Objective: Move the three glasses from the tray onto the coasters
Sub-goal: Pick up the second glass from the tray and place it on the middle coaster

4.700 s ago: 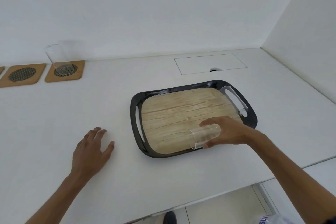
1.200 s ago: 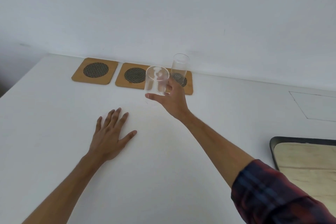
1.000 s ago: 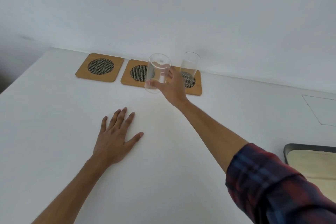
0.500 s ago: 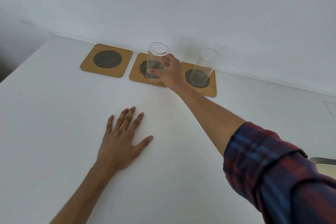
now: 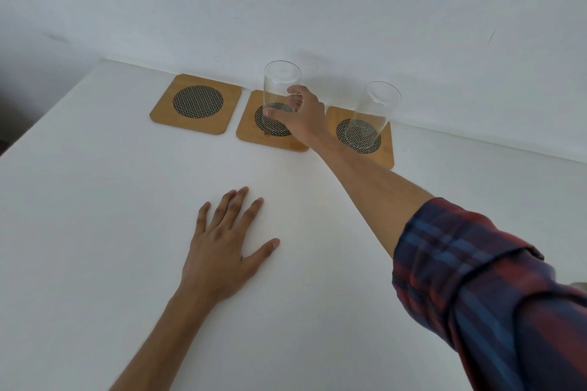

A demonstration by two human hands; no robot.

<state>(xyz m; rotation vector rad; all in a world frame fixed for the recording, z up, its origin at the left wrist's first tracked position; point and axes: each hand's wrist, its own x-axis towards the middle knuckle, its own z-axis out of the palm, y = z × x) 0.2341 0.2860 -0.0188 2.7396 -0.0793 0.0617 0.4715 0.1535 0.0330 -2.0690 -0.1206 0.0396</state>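
While the left hand (image 5: 222,251) lies flat on the white table (image 5: 95,232) with its fingers spread and nothing in its grasp, the right hand (image 5: 305,117) reaches to the far edge, where three wooden coasters sit in a row against the white wall (image 5: 286,3). The right hand's fingers wrap the lower part of a clear glass (image 5: 281,89), thumb on the near-left side and the other fingers curled round behind it, so the grip is closed on the glass. This glass stands upright over the dark mesh disc of the middle coaster (image 5: 251,130); its base looks to be on the disc or just above it, and which of the two cannot be told. On the right coaster (image 5: 386,149) a second glass (image 5: 371,114) stands free of any hand, its base on the mesh centre. The left coaster (image 5: 197,103) carries no glass, and its round mesh patch shows in full. A rolled plaid sleeve (image 5: 476,279) in dark red and blue covers the right arm from the elbow back, at the near right. A third glass and the tray are out of view.
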